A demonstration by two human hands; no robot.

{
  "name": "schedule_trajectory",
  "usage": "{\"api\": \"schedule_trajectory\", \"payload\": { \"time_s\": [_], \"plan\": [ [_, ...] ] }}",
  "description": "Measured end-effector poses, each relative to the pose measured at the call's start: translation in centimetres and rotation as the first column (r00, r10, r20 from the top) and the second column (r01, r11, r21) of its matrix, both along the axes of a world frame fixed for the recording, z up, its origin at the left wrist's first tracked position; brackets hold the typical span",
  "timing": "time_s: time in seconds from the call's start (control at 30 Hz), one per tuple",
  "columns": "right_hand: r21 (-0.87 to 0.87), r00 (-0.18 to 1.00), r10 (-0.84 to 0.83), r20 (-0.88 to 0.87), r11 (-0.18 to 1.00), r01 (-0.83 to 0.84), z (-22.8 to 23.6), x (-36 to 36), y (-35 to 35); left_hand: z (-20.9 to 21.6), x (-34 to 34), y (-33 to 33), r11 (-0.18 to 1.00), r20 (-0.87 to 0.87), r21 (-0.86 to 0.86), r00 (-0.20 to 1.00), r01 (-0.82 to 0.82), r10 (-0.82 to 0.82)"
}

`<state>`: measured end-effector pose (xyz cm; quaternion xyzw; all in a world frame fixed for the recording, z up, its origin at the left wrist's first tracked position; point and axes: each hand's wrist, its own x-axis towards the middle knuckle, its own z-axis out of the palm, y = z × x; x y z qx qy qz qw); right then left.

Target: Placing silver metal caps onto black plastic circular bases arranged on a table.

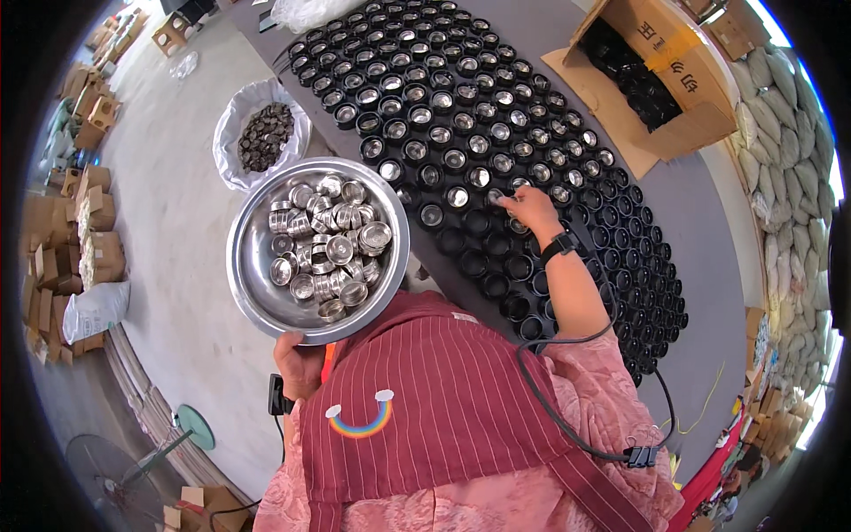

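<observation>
My left hand (300,362) grips the near rim of a wide stainless steel bowl (244,288), held against my front. Inside lie many small round silver metal cups (339,250), heaped at various angles. My right hand (532,211) reaches over the table, thumb and fingers pinched on a silver metal cup (495,197) at one of the black round holders. These black holders (474,262) stand in dense rows across the tabletop. Those in the far rows mostly have silver cups in them; the ones near my right forearm are hollow. Part of the pinched cup is hidden by my fingers.
A white-lined container (226,133) of dark small pieces stands on the floor left of the table. An open carton (683,133) with black plastic inside sits at the right. A black cable (541,399) runs along my right arm. A fan (111,470) is at lower left.
</observation>
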<state>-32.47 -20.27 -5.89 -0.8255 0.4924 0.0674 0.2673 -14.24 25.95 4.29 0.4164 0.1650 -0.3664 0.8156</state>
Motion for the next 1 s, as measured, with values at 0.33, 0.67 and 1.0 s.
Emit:
{"api": "schedule_trajectory", "payload": {
  "time_s": [0.33, 0.67, 1.0],
  "plan": [
    [-0.03, 0.979, -0.091, 0.185, 0.995, 0.098, 0.4, 0.0, 1.8, -0.7, 0.4, 0.8, 0.999, 0.005, -0.031, 1.0, -0.022, 0.022],
    [0.043, 0.968, -0.062, 0.244, 0.998, 0.053, 0.2, -1.4, 4.0, -0.8, 0.3, 0.4, 0.999, 0.013, -0.035, 1.0, -0.02, 0.02],
    [0.003, 0.987, 0.158, 0.034, 0.987, -0.158, 3.1, -3.4, 8.9, -1.9, 0.4, 0.8, 0.998, -0.001, -0.056, 1.0, -0.002, 0.002]
  ]
}}
